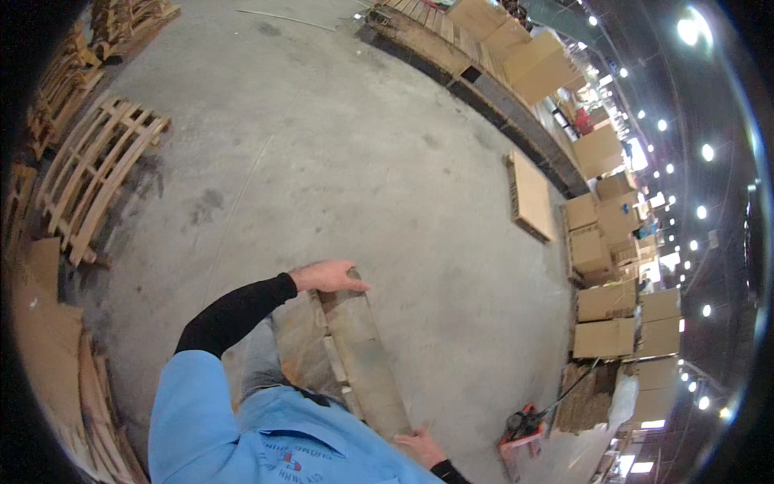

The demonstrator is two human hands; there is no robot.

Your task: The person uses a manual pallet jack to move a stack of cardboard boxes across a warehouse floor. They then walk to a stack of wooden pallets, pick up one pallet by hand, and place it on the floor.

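A wooden pallet (364, 355) stands on edge close against my body, its long worn board facing up and block ends showing along its left side. My left hand (329, 277) is closed over the far end of that board, thumb on top. Around the near end, my right hand (421, 448) grips the board's edge, with some of its fingers hidden beneath. Black sleeves and a blue shirt cover my arms and body, which hide the pallet's lower part.
Pallets (101, 173) lie at the left, with flattened cardboard (48, 315) nearer me. At right are a flat brown panel (530, 196), stacked cardboard boxes (605, 339) and a red pallet jack (522, 436). A raised platform edge (484, 97) runs along the far right. Grey concrete floor (322, 161) lies between.
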